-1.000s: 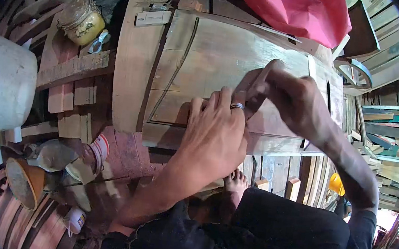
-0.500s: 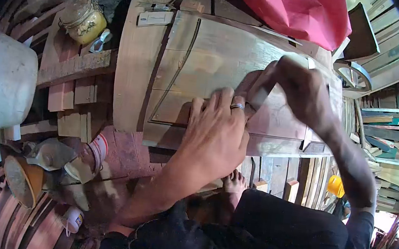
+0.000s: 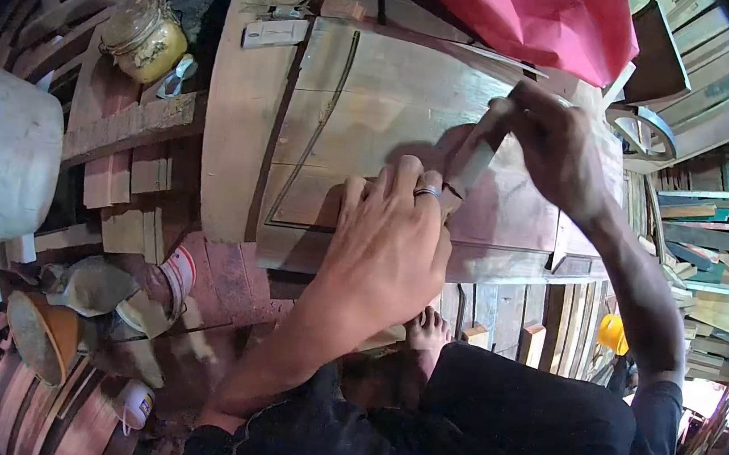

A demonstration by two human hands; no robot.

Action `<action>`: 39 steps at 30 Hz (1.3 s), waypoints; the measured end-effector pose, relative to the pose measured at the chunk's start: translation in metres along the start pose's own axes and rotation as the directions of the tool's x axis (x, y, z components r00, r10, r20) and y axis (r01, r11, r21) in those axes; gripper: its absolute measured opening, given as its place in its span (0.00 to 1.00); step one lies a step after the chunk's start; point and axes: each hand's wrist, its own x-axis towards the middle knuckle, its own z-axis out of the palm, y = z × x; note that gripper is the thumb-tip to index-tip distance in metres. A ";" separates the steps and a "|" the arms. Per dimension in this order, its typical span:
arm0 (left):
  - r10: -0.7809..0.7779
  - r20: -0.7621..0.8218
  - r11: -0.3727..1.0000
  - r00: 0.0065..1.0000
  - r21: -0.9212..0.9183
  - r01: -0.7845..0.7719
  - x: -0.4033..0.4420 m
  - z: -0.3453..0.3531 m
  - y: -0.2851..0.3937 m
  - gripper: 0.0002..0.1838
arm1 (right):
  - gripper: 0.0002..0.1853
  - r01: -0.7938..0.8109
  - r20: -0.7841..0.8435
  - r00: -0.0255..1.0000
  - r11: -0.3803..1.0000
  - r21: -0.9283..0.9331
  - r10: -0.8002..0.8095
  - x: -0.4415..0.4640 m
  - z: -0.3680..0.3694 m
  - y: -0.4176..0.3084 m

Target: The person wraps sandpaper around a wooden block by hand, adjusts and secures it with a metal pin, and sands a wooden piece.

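Observation:
My right hand [image 3: 550,141] is closed around the upper end of a flat, pale blade-like tool [image 3: 472,163], held at a slant. The tool's lower end meets the fingers of my left hand [image 3: 395,231], which wears a ring. Those fingers are bent and pressed together low over the panel; a small pale bit shows beside the forefinger, but what they grip is mostly hidden. Beneath both hands lies a wooden panel [image 3: 383,68] with a dark curved groove along its left side and thin cross lines. The tool's exact kind cannot be made out.
A pink-red sheet [image 3: 541,18] drapes over the panel's far side. To the left are a glass jar [image 3: 145,36], a white tub [image 3: 7,164] and an orange bowl [image 3: 41,339]. A small pale box [image 3: 275,34] lies by the panel's upper left corner. Stacked wood fills the right.
My right hand has lowered slightly and turned, with the tool now more upright. The left hand stays nearly in place on the panel. The whole view has shifted a little left.

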 end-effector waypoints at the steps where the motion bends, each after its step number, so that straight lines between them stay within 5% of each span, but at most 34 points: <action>1: -0.013 0.024 0.999 1.000 -0.030 0.013 0.001 -0.001 0.001 0.23 | 0.05 0.030 -0.011 0.999 0.999 0.037 -0.030 -0.002 0.003 0.004; 3: -0.025 0.052 0.998 0.998 -0.062 0.028 0.000 0.001 -0.001 0.23 | 0.06 0.096 0.013 0.995 0.993 0.072 -0.098 -0.011 0.012 -0.003; 5: 0.083 -0.104 0.995 0.991 0.056 -0.078 -0.003 0.010 -0.005 0.24 | 0.10 0.182 0.111 0.975 0.977 0.108 -0.194 -0.021 0.016 -0.029; 10: -0.017 0.037 0.999 0.999 -0.030 0.018 0.001 -0.001 0.001 0.26 | 0.06 0.037 0.003 0.999 0.998 -0.059 -0.036 -0.002 -0.002 -0.003; 12: -0.029 0.058 0.998 0.998 -0.059 0.033 0.000 0.000 0.000 0.26 | 0.04 0.144 -0.024 0.989 0.989 -0.017 -0.144 -0.013 0.006 -0.006; 13: -0.012 0.019 1.000 1.000 -0.029 0.013 -0.003 0.001 -0.001 0.26 | 0.03 0.208 0.016 0.976 0.959 0.191 -0.215 -0.018 0.017 -0.010; 14: 0.008 -0.018 1.000 1.000 0.003 -0.008 -0.003 0.003 -0.001 0.26 | 0.04 0.077 0.166 0.983 0.996 0.035 -0.082 -0.028 0.013 -0.019; 16: -0.008 0.009 1.000 1.000 0.003 0.008 -0.002 0.002 0.001 0.26 | 0.04 0.182 0.149 0.970 0.980 0.086 -0.193 -0.027 0.011 -0.026; 19: -0.047 0.053 0.998 0.997 -0.030 0.048 0.002 -0.001 0.003 0.26 | 0.02 0.057 -0.003 0.998 0.998 -0.035 -0.057 -0.012 0.000 -0.001; 20: -0.061 0.074 0.995 0.995 -0.069 0.066 0.003 -0.002 0.003 0.27 | 0.09 0.017 -0.034 0.999 0.992 -0.129 -0.022 -0.008 0.001 0.007; 24: -0.024 0.017 1.000 1.000 0.003 0.024 -0.001 0.002 0.001 0.26 | 0.04 0.128 0.167 0.976 0.989 0.068 -0.137 -0.025 0.008 -0.034; 30: -0.043 0.025 0.999 0.999 -0.028 0.044 0.000 0.002 0.001 0.26 | 0.04 0.055 -0.111 0.992 0.997 -0.059 -0.062 0.005 0.003 0.013; 33: 0.002 -0.031 1.000 1.000 0.014 -0.002 0.000 0.003 0.001 0.25 | 0.04 0.205 -0.046 0.978 0.979 -0.010 -0.205 -0.018 0.018 -0.001; 35: -0.063 0.104 0.998 0.993 0.000 0.064 0.003 -0.004 0.004 0.24 | 0.05 0.171 -0.062 0.984 0.984 0.055 -0.168 -0.014 0.015 0.000; 39: -0.024 0.007 0.999 1.000 -0.034 0.025 0.000 0.001 0.000 0.24 | 0.09 0.082 -0.095 0.992 0.996 0.046 -0.078 -0.002 0.009 0.003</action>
